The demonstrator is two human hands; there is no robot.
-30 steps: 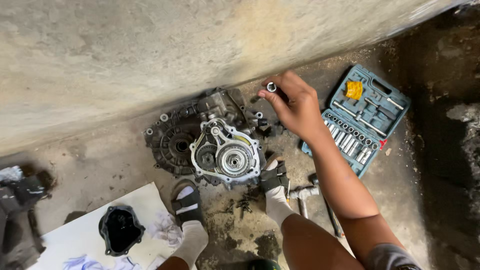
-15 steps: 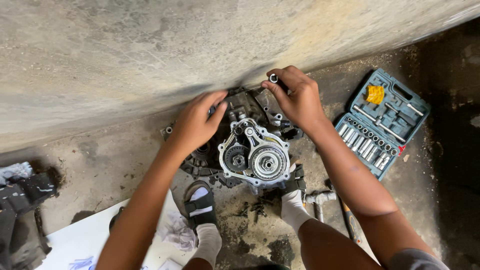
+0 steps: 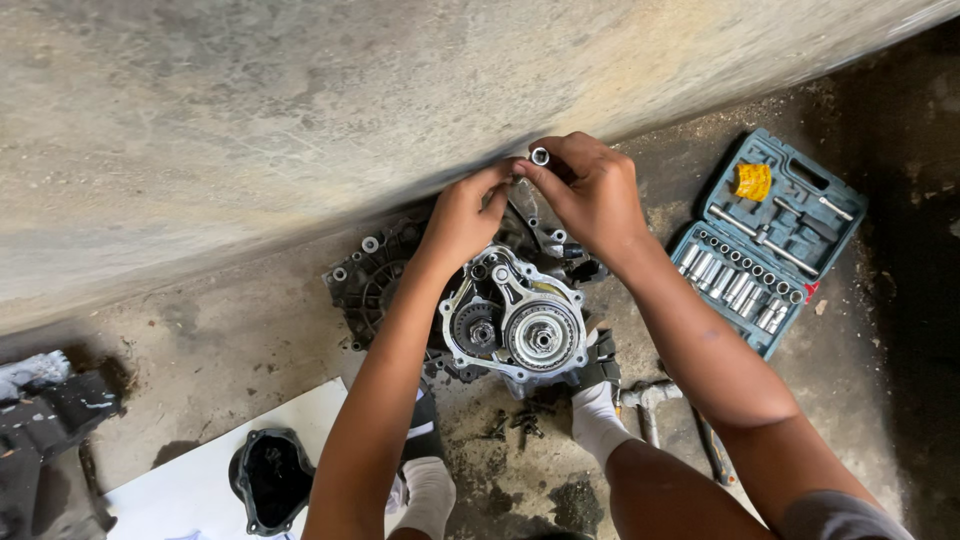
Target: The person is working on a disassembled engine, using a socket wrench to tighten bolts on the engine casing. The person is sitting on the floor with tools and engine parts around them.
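Note:
My right hand (image 3: pixel 592 192) holds a small silver socket (image 3: pixel 540 156) up above a greasy gearbox housing (image 3: pixel 510 318) that lies on the concrete floor. My left hand (image 3: pixel 463 212) has come up beside it, and its fingertips pinch at the socket too. Below both hands the housing shows a bright metal cover plate with a round hub (image 3: pixel 541 336) and a smaller gear. My feet in white socks and sandals (image 3: pixel 600 420) rest against the housing's near side.
An open blue socket set case (image 3: pixel 770 240) with rows of sockets lies at the right. A black cover part (image 3: pixel 268 480) sits on a white sheet (image 3: pixel 190 480) at the lower left. Dark machine parts (image 3: pixel 45 420) lie at the far left. Loose bolts (image 3: pixel 520 422) lie between my feet.
My left hand came into view, rested on the housing, then rose to meet my right hand at the socket. My right hand stayed shut on the socket.

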